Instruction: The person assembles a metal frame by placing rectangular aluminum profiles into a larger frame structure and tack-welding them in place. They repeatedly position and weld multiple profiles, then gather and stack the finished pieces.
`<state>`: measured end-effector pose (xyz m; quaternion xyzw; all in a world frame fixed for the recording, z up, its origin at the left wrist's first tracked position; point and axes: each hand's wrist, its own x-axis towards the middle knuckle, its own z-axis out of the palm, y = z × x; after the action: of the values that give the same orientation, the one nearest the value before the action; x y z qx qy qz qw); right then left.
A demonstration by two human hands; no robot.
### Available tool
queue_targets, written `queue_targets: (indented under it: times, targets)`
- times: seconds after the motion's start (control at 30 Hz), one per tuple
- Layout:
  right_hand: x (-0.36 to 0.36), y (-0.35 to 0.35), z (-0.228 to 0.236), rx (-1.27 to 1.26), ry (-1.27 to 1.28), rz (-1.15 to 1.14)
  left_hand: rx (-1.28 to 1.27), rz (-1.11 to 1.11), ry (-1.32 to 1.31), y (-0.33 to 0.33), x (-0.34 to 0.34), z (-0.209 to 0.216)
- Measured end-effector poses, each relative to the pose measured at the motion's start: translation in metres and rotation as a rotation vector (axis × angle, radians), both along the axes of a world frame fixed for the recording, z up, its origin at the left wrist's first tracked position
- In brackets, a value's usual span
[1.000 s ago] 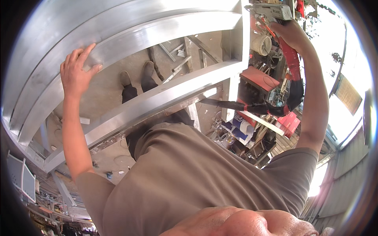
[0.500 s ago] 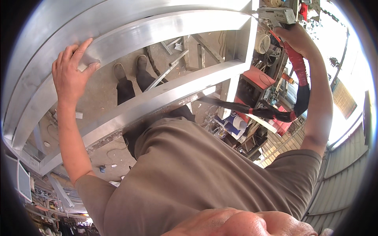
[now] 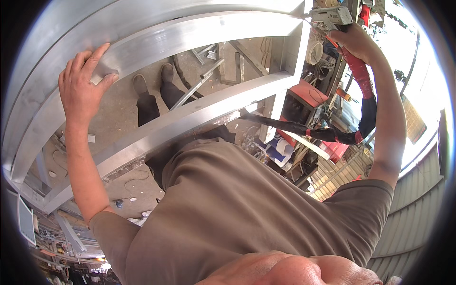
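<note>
A large frame of silvery metal tubes (image 3: 190,104) stretches across the view in front of me. At its left part, my left hand (image 3: 81,88) grips the upper bar, the fingers draped over it and the thumb at its inner edge. Out at the upper right, my right hand (image 3: 356,45) is closed around the handle of a grey welding gun (image 3: 332,17). The gun's nozzle points left at the frame's far right corner. A thick hose (image 3: 357,71), wrapped in red and black, hangs from the gun along my right forearm and loops back toward my waist.
Below the frame, loose metal profiles (image 3: 197,83) lie on the floor near my feet (image 3: 167,73). A red-topped stand (image 3: 308,92) and a white bucket (image 3: 314,52) are beyond the frame's right end. Corrugated sheeting (image 3: 413,213) rises at the right.
The view has shifted slightly. My right forearm and the hose swing a little to the right, while the gun stays at the corner. My left hand keeps its hold on the bar.
</note>
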<state>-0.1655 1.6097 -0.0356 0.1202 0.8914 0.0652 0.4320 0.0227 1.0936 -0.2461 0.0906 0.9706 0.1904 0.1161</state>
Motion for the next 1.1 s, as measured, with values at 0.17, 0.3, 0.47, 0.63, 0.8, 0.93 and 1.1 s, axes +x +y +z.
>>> queue_targets:
  times: [0.17, 0.3, 0.47, 0.63, 0.8, 0.93, 1.1]
  targets:
    - [-0.003, 0.003, -0.004, -0.015, -0.009, 0.001, -0.009, -0.007, -0.029, 0.000, -0.001, 0.002]
    - [-0.005, 0.008, -0.013, 0.008, -0.007, 0.020, -0.001, -0.008, -0.040, 0.000, -0.001, 0.003]
    - [-0.011, 0.007, -0.018, 0.048, -0.066, 0.048, -0.002, -0.006, -0.037, 0.000, -0.001, 0.003]
    - [-0.010, -0.004, -0.016, 0.031, -0.044, 0.060, -0.003, -0.010, -0.033, -0.001, -0.001, 0.002]
    - [-0.012, -0.012, -0.016, 0.048, -0.048, 0.065, -0.012, -0.014, -0.040, -0.001, -0.001, 0.001]
    - [-0.015, -0.012, -0.018, 0.062, -0.069, 0.087, -0.007, -0.010, -0.032, -0.001, -0.001, 0.001]
    - [-0.017, -0.014, -0.019, 0.077, -0.081, 0.095, -0.004, -0.002, -0.044, -0.001, 0.000, 0.000]
